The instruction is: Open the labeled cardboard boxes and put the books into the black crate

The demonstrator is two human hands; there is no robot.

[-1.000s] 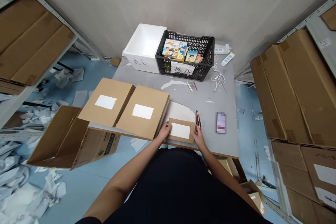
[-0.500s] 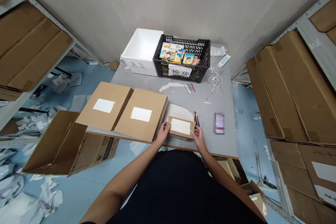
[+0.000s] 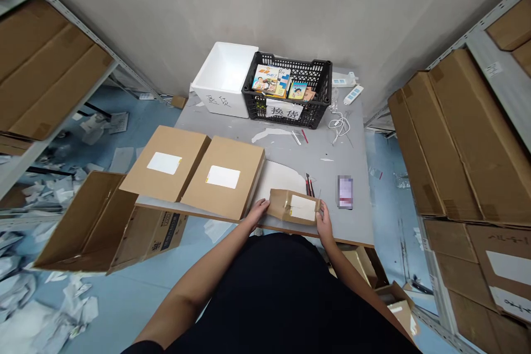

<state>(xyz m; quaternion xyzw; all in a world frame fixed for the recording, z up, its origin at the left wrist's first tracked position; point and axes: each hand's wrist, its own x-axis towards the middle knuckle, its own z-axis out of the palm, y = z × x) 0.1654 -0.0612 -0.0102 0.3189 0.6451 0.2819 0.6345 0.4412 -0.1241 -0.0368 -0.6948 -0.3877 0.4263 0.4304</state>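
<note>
A small brown cardboard mailer [image 3: 292, 206] lies tilted at the table's front edge, with clear tape on its left part and a white label [image 3: 302, 208] on its right part. My right hand [image 3: 324, 222] grips its right end. My left hand [image 3: 258, 213] rests on the table, fingertips at the mailer's left end. Two larger flat cardboard mailers [image 3: 191, 171] with white labels lie to the left of my left hand. A red-and-black utility knife [image 3: 308, 185] lies just above the small mailer, on a white sheet [image 3: 282, 177].
A blurred phone [image 3: 345, 192] lies on the grey table [image 3: 350, 227]. At the back stand a white foam box [image 3: 222, 80] and a black crate [image 3: 286, 88] of booklets, near a power strip [image 3: 352, 94]. An open carton [image 3: 93, 227] juts past the left edge. Shelves of cartons flank the table.
The small mailer has shifted right and turned, its label now toward the right end. My right hand moved right with it, while my left hand stayed about in place.
</note>
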